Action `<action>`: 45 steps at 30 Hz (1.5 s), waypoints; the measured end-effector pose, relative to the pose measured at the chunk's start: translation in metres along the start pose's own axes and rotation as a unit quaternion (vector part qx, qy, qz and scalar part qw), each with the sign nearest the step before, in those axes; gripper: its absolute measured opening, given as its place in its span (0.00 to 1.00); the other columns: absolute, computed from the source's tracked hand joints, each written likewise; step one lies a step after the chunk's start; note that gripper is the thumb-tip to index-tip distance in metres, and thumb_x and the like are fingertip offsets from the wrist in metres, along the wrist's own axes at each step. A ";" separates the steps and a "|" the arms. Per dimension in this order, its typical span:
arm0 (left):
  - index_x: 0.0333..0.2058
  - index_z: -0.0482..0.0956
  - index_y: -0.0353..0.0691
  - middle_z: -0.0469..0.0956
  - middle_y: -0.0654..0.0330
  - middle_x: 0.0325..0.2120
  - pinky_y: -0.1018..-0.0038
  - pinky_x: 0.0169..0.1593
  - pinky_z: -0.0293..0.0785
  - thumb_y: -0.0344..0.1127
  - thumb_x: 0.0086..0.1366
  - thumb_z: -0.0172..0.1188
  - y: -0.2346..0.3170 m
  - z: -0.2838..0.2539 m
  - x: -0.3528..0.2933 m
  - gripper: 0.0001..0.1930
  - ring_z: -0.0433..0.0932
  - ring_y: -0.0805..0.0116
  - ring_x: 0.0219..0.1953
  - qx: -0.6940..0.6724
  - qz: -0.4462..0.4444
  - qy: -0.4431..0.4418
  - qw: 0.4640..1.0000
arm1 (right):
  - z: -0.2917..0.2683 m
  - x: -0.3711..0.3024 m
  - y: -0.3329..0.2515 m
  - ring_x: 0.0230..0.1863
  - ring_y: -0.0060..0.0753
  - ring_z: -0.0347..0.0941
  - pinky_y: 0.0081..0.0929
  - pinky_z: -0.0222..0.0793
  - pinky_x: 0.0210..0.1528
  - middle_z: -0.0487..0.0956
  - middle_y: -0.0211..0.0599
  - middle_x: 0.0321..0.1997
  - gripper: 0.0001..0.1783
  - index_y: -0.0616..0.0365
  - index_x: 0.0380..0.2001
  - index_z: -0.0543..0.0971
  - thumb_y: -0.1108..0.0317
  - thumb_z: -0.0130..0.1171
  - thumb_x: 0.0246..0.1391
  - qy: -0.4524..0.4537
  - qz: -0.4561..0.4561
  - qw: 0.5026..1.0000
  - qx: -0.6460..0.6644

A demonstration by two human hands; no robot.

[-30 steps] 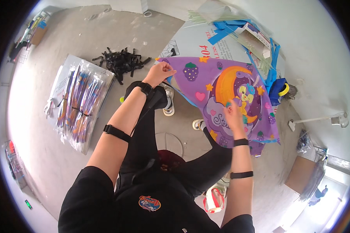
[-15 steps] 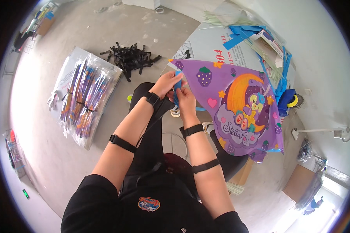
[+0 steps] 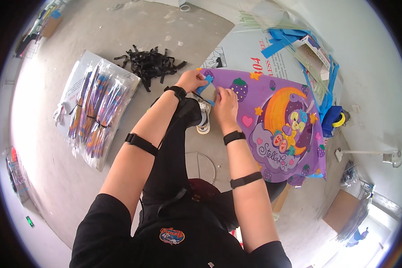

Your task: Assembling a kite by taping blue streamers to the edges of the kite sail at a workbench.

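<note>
A purple kite (image 3: 254,100) printed with a moon, a cartoon animal, stars and berries spreads to the right, over my right knee. At its left corner my left hand (image 3: 191,81) is closed, thumb and fingers pinching a blue strip (image 3: 205,84). My right hand (image 3: 226,106) is closed on the kite's left edge, with its fingertips pressed together. The strip and a dark thin line span the gap between the hands. What lies under the right fingers is hidden.
On the floor at left, packaged bundles (image 3: 94,118) lie on a board. A heap of black straps (image 3: 149,67) lies ahead. At far right are blue strips (image 3: 279,42), thin pale rods (image 3: 254,21), an open box (image 3: 315,51) and a blue tape dispenser (image 3: 330,121).
My hands have moved apart: the left slightly up and left, the right to the right. The blue strip now shows between them, and the kite has shifted a little.
</note>
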State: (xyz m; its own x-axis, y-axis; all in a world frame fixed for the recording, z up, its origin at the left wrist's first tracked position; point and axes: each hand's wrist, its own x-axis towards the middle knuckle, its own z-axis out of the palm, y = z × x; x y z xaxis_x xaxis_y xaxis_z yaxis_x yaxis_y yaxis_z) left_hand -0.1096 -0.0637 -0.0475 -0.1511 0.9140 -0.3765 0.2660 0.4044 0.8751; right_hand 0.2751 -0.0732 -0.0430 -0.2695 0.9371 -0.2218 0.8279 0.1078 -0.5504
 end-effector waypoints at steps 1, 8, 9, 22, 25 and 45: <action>0.33 0.75 0.35 0.78 0.65 0.25 0.81 0.27 0.72 0.39 0.57 0.65 0.005 0.002 0.000 0.14 0.74 0.80 0.27 -0.029 -0.002 -0.017 0.999 | 0.018 0.005 -0.028 0.61 0.49 0.64 0.37 0.60 0.60 0.68 0.53 0.59 0.30 0.63 0.55 0.66 0.63 0.60 0.51 -0.004 -0.044 0.996 0.078; 0.34 0.74 0.38 0.78 0.67 0.25 0.84 0.29 0.67 0.38 0.61 0.62 0.030 0.036 -0.002 0.10 0.74 0.82 0.28 -0.138 0.055 -0.074 0.986 | 0.094 0.032 -0.153 0.43 0.34 0.78 0.25 0.72 0.45 0.80 0.46 0.40 0.15 0.68 0.45 0.72 0.68 0.55 0.58 -0.083 0.045 0.897 0.432; 0.34 0.74 0.39 0.78 0.67 0.25 0.83 0.28 0.68 0.39 0.63 0.60 0.031 0.038 -0.002 0.10 0.75 0.82 0.28 -0.165 0.034 -0.076 0.983 | 0.098 0.031 -0.159 0.43 0.34 0.78 0.25 0.72 0.45 0.80 0.46 0.40 0.15 0.68 0.45 0.72 0.68 0.55 0.58 -0.091 0.037 0.901 0.422; 0.34 0.77 0.36 0.75 0.64 0.21 0.78 0.22 0.68 0.40 0.63 0.57 -0.002 0.035 0.005 0.11 0.69 0.78 0.18 -0.190 -0.142 -0.041 0.971 | 0.134 0.050 -0.177 0.31 0.29 0.78 0.23 0.74 0.35 0.79 0.41 0.32 0.10 0.67 0.36 0.74 0.69 0.50 0.61 -0.012 0.150 0.807 0.572; 0.33 0.78 0.34 0.75 0.62 0.21 0.76 0.22 0.70 0.39 0.58 0.63 -0.009 0.029 0.026 0.13 0.73 0.75 0.20 -0.015 -0.052 -0.025 0.998 | 0.124 0.050 -0.166 0.35 0.38 0.76 0.32 0.71 0.40 0.78 0.43 0.33 0.08 0.64 0.37 0.74 0.71 0.52 0.56 0.110 0.026 0.946 0.305; 0.24 0.73 0.35 0.76 0.54 0.21 0.69 0.28 0.73 0.39 0.45 0.71 0.006 0.029 0.040 0.17 0.77 0.62 0.23 0.237 0.060 0.070 0.967 | 0.080 0.080 -0.159 0.45 0.47 0.67 0.41 0.66 0.45 0.68 0.40 0.38 0.26 0.35 0.52 0.75 0.73 0.49 0.50 0.061 -0.143 0.982 -0.108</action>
State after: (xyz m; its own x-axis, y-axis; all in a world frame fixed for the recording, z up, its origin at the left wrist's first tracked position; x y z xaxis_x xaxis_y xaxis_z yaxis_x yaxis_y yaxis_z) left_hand -0.0868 -0.0239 -0.0657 -0.2100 0.9555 -0.2073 0.6910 0.2951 0.6599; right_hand 0.0822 -0.0421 -0.0379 -0.4563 0.8895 0.0227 0.8157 0.4284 -0.3888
